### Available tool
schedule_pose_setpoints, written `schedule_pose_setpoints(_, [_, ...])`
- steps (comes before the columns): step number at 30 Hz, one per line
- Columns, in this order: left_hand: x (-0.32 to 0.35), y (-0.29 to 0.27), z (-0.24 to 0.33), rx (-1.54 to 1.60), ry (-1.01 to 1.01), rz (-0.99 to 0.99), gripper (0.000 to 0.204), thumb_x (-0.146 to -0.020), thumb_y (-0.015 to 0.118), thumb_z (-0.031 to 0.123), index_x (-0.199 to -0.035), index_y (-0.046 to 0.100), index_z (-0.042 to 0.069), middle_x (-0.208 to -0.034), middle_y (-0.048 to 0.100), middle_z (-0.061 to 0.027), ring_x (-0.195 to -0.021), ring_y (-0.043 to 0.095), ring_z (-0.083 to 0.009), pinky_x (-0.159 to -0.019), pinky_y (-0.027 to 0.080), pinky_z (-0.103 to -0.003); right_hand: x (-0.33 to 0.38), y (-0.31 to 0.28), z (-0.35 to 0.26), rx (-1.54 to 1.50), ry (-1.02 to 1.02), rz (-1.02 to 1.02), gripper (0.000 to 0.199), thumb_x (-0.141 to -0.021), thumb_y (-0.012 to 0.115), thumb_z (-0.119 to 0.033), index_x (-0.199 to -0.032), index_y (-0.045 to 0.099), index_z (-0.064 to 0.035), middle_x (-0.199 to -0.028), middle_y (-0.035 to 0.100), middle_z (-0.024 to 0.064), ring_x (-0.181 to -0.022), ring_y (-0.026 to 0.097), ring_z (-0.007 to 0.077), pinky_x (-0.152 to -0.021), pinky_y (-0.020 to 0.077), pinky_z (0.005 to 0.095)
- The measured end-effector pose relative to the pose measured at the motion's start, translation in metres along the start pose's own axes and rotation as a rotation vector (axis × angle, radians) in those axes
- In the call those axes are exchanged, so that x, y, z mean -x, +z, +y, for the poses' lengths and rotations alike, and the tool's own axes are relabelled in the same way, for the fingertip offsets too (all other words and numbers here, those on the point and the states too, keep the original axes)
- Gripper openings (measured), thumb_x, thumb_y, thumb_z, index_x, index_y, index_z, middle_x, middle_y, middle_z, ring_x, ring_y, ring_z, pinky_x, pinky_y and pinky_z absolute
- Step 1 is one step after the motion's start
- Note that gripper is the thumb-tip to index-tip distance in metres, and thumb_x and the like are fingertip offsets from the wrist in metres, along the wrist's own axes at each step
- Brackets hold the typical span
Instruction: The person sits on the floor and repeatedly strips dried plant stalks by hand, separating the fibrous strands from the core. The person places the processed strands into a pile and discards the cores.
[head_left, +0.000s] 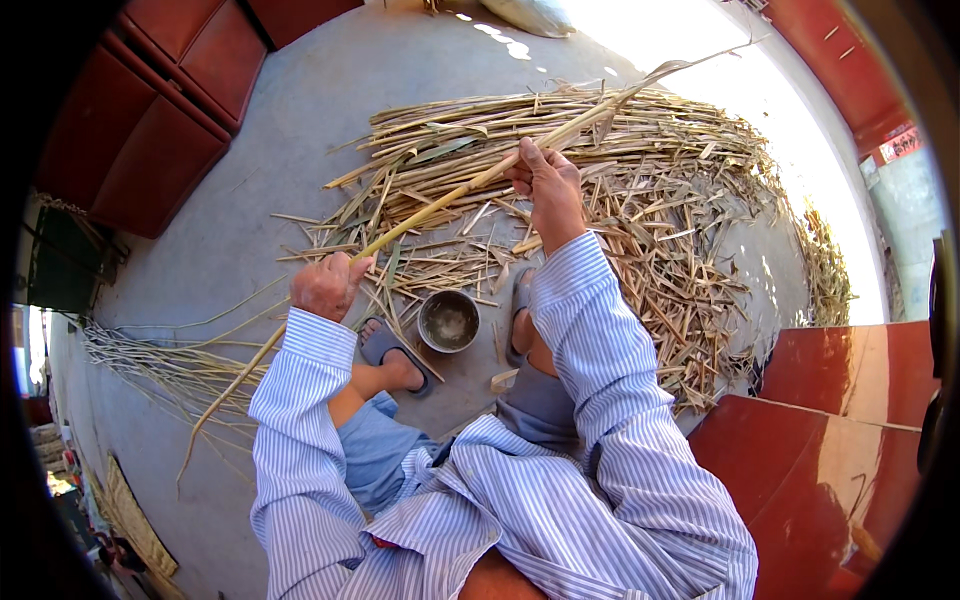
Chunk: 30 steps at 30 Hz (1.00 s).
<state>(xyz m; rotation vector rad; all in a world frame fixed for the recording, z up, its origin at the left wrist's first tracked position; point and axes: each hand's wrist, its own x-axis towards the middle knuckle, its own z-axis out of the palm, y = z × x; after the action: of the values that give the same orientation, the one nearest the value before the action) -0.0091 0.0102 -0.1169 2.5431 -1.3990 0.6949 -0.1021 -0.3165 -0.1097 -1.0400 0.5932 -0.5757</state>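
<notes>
A long yellow-green reed stalk (440, 216) slants across in front of me, its dry leafy tip (668, 72) at the upper right and its thin end at the lower left. My left hand (328, 287) is closed around its lower part. Higher up, my right hand (548, 180) grips it with thumb and fingers near the leaf sheath. Beneath the right hand lies a large pile of cut reed stalks (600, 125). Between my sandalled feet stands a round metal bowl (449, 321) that seems to hold liquid.
Loose dry husks and leaves (670, 260) cover the floor at the right. Thin pale stems (150, 362) fan out at the left. Dark red seats (165, 110) stand at the upper left, and red panels (800, 465) at the lower right. Sunlight falls across the far right floor.
</notes>
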Motion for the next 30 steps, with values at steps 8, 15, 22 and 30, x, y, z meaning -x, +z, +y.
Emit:
schedule_pose_setpoints(8, [-0.046,-0.019,0.025,0.18,-0.069,-0.029,0.044,-0.094,0.053,0.044,-0.069,0.052,0.008,-0.062,0.053,-0.0125,-0.055,0.054,-0.0337,-0.051,0.04,-0.044,0.003,0.005,0.0,-0.012,-0.115,0.047,0.033,-0.087,0.071,-0.035,-0.088,0.06,-0.0048,-0.078,0.068,0.0058,-0.063,0.065,0.0109,-0.053,0.0498,0.0188])
schedule_pose_setpoints(15, [-0.073,0.004,0.05,0.35,-0.097,0.034,0.05,-0.097,0.047,0.048,-0.07,0.052,0.005,-0.061,0.056,-0.0147,-0.058,0.057,-0.0355,-0.052,0.044,-0.043,0.021,0.032,0.008,-0.108,-0.185,-0.087,0.028,-0.087,0.071,-0.031,-0.089,0.06,-0.0063,-0.077,0.067,0.0044,-0.064,0.066,0.0126,-0.056,0.0515,0.0218])
schedule_pose_setpoints(22, [-0.094,-0.021,0.047,0.614,-0.107,-0.061,0.057,-0.097,0.043,0.052,-0.07,0.053,0.003,-0.061,0.051,-0.0192,-0.059,0.053,-0.0401,-0.053,0.042,-0.045,0.015,0.025,0.012,-0.286,-0.033,-0.135,0.02,-0.09,0.067,-0.024,-0.095,0.059,-0.006,-0.082,0.066,0.0022,-0.069,0.067,0.0121,-0.055,0.0521,0.0202])
schedule_pose_setpoints(30, [-0.118,-0.068,0.064,0.341,0.067,-0.069,0.052,-0.098,0.044,0.048,-0.066,0.048,0.007,-0.06,0.051,-0.0158,-0.056,0.054,-0.0375,-0.05,0.041,-0.045,-0.039,-0.056,0.005,-0.643,0.149,0.223,0.028,-0.097,0.055,-0.028,-0.1,0.059,-0.0007,-0.089,0.069,0.0122,-0.081,0.068,0.0198,-0.068,0.0575,0.0288])
